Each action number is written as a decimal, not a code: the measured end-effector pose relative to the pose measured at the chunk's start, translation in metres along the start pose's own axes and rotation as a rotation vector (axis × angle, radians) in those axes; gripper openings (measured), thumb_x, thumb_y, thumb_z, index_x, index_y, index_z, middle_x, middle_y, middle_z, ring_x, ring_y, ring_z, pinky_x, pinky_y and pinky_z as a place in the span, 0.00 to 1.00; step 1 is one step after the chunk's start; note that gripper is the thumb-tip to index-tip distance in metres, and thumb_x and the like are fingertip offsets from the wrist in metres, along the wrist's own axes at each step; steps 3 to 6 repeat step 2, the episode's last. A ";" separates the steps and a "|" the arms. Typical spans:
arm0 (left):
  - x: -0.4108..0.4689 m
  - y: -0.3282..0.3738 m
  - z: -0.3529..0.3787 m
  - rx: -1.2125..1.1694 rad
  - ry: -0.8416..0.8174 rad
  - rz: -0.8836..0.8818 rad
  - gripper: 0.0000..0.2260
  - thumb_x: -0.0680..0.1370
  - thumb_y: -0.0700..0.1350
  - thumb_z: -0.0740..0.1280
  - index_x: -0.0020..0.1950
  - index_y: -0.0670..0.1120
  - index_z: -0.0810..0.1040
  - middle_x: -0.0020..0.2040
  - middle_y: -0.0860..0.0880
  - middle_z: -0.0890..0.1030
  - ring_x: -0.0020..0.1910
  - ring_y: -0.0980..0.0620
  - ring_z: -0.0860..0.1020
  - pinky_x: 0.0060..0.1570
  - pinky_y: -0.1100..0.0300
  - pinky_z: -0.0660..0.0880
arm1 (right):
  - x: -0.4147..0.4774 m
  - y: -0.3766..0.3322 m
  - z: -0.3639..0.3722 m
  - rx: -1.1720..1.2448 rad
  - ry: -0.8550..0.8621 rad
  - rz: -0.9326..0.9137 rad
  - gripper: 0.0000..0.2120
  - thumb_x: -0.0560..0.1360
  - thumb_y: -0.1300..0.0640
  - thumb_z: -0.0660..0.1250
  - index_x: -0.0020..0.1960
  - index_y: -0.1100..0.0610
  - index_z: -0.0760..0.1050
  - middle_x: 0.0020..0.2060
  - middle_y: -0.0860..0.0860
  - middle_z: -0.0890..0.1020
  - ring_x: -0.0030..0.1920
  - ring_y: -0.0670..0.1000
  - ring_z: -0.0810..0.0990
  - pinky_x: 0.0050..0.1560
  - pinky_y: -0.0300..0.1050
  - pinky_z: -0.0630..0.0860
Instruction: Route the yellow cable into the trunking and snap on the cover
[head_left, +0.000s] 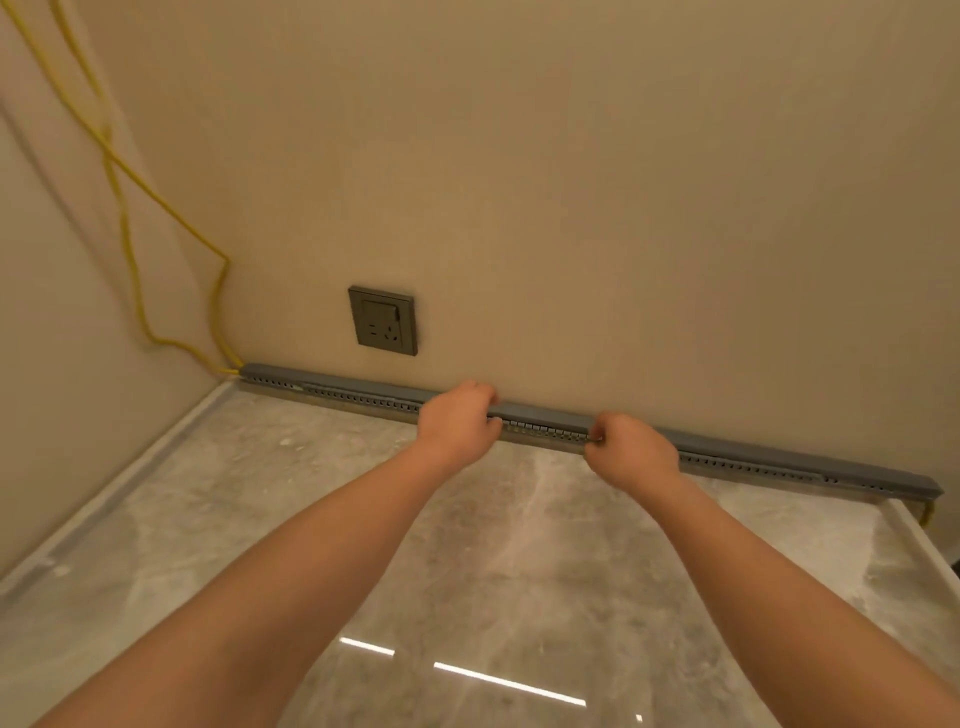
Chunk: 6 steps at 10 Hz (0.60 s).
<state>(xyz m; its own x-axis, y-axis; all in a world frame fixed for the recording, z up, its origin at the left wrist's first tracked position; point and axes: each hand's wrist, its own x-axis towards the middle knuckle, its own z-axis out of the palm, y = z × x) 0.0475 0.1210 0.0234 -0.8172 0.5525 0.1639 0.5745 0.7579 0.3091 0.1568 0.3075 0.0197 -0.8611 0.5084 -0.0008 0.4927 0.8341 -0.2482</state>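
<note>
A long grey slotted trunking (363, 397) runs along the foot of the wall, from the left corner to the right. A grey cover (545, 414) lies along its top. Two strands of the yellow cable (132, 270) hang down the left wall and enter the trunking's left end. A short piece of yellow cable (927, 514) shows below the right end. My left hand (457, 418) is curled over the cover near the middle. My right hand (631, 449) grips the trunking's front edge a little further right, fingers pinched.
A grey wall socket (383, 320) sits on the wall above the trunking, left of my hands. The floor is glossy grey marble (311, 493) with a pale border strip (104, 499) on the left and another on the right.
</note>
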 end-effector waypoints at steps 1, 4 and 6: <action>-0.018 0.003 -0.014 -0.078 -0.032 -0.087 0.13 0.77 0.51 0.63 0.60 0.51 0.76 0.58 0.50 0.80 0.56 0.46 0.78 0.54 0.53 0.76 | -0.015 -0.015 -0.009 0.091 -0.041 0.011 0.10 0.72 0.54 0.62 0.51 0.51 0.78 0.51 0.52 0.82 0.53 0.57 0.79 0.46 0.47 0.74; -0.035 0.003 -0.025 -0.132 -0.013 -0.141 0.13 0.77 0.51 0.63 0.60 0.51 0.77 0.57 0.50 0.81 0.56 0.47 0.78 0.53 0.54 0.76 | -0.029 -0.029 -0.017 0.256 -0.048 0.000 0.08 0.73 0.54 0.63 0.50 0.52 0.78 0.49 0.52 0.82 0.51 0.56 0.80 0.49 0.48 0.76; -0.035 0.003 -0.025 -0.132 -0.013 -0.141 0.13 0.77 0.51 0.63 0.60 0.51 0.77 0.57 0.50 0.81 0.56 0.47 0.78 0.53 0.54 0.76 | -0.029 -0.029 -0.017 0.256 -0.048 0.000 0.08 0.73 0.54 0.63 0.50 0.52 0.78 0.49 0.52 0.82 0.51 0.56 0.80 0.49 0.48 0.76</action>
